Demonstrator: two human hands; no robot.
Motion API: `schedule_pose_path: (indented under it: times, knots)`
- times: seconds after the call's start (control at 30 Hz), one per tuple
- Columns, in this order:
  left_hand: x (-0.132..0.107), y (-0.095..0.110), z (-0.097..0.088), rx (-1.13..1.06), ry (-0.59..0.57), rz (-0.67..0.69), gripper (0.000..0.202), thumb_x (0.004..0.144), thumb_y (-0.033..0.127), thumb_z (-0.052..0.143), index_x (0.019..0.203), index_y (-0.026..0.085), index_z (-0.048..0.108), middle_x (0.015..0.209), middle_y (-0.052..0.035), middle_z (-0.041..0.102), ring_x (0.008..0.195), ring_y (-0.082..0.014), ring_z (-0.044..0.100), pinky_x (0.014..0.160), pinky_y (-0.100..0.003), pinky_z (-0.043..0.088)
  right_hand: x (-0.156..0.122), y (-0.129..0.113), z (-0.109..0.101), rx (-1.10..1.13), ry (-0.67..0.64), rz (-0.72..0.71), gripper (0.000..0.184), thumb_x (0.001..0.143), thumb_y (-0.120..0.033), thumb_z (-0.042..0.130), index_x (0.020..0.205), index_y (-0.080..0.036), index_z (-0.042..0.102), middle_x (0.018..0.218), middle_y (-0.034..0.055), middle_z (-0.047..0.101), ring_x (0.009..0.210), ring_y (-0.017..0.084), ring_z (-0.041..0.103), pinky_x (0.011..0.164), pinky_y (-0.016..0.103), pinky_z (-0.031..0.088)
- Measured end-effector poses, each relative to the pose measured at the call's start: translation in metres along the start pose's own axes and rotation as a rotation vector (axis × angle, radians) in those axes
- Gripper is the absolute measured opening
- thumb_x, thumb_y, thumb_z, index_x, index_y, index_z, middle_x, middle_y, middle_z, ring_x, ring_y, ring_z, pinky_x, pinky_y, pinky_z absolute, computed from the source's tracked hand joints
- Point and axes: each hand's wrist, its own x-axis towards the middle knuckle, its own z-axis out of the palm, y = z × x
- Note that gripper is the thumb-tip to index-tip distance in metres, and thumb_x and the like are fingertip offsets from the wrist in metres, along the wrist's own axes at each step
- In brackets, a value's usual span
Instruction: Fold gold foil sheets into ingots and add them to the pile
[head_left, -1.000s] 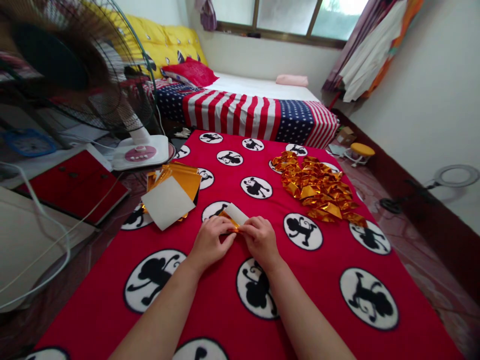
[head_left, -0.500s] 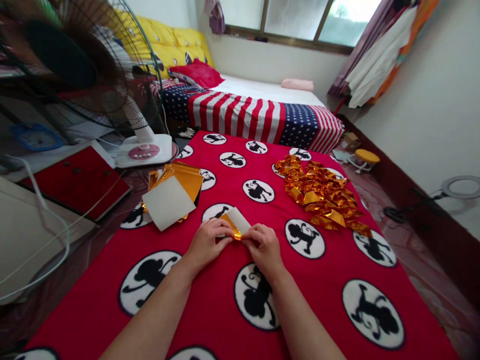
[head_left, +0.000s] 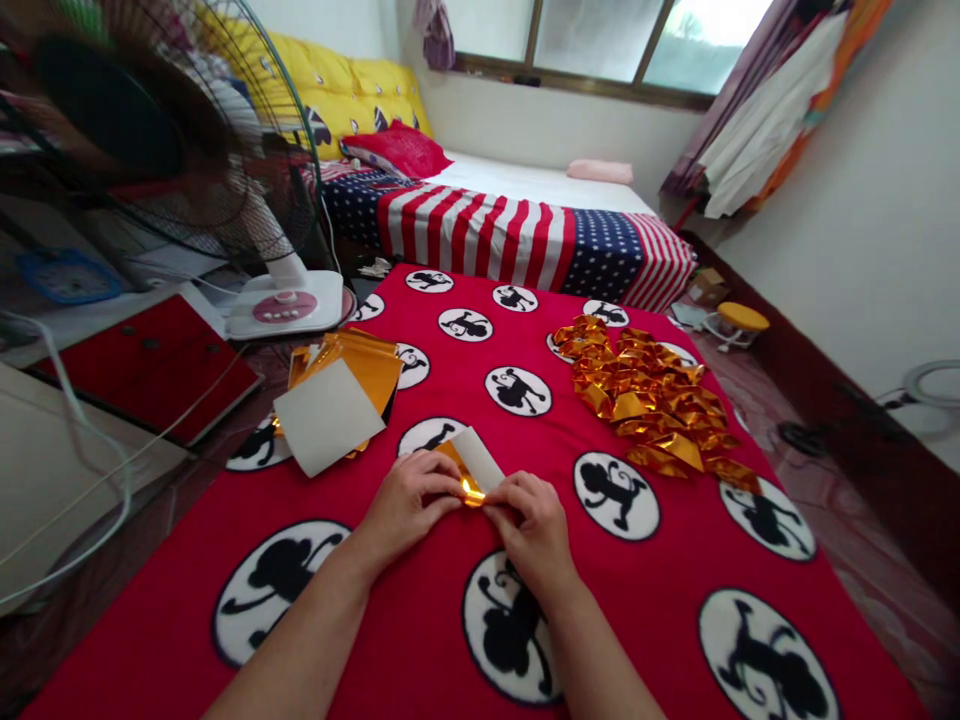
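Note:
My left hand [head_left: 409,505] and my right hand [head_left: 532,525] meet over a red blanket [head_left: 450,600] printed with black monkeys in white circles. Both pinch one small sheet of gold foil paper [head_left: 471,468], white on its back, partly folded with a white flap sticking up. A stack of flat gold sheets [head_left: 337,395], the top one white side up, lies to the left of my hands. A heap of folded gold pieces [head_left: 652,395] lies to the right and farther away.
A standing fan [head_left: 150,150] turns at the left, its white base [head_left: 289,305] on the floor next to a red case [head_left: 150,365] and white cables. Beyond the blanket is a bed [head_left: 517,220] with a flag-pattern cover. A small yellow-topped stool [head_left: 739,322] stands at right.
The view has tilted slightly, so my hands sit lower in the frame. My fingers have worked along the fold of the gold sheet; the white flap stands a little higher.

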Motion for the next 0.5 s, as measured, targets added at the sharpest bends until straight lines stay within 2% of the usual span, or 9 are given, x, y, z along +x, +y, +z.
schedule_pose_path:
  times: [0.27, 0.5]
  knots:
    - [0.0016, 0.0055, -0.0018, 0.027, -0.026, -0.025, 0.004, 0.079, 0.031, 0.075, 0.083, 0.032, 0.077, 0.095, 0.0000, 0.068, 0.094, -0.0185, 0.061, 0.085, -0.036, 0.041, -0.0059, -0.0030, -0.0042, -0.017, -0.001, 0.011, 0.009, 0.082, -0.016, 0.070, 0.081, -0.025, 0.071, 0.082, 0.0000, 0.064, 0.082, 0.017, 0.056, 0.078, 0.033, 0.035]
    - [0.0006, 0.0063, -0.0017, 0.055, -0.047, -0.031, 0.005, 0.080, 0.033, 0.074, 0.084, 0.034, 0.077, 0.097, -0.0003, 0.067, 0.095, -0.0184, 0.059, 0.085, -0.036, 0.040, -0.0092, 0.0009, -0.0030, 0.020, 0.062, 0.029, 0.013, 0.085, -0.014, 0.063, 0.083, -0.024, 0.071, 0.085, 0.0010, 0.064, 0.083, 0.017, 0.057, 0.078, 0.032, 0.037]
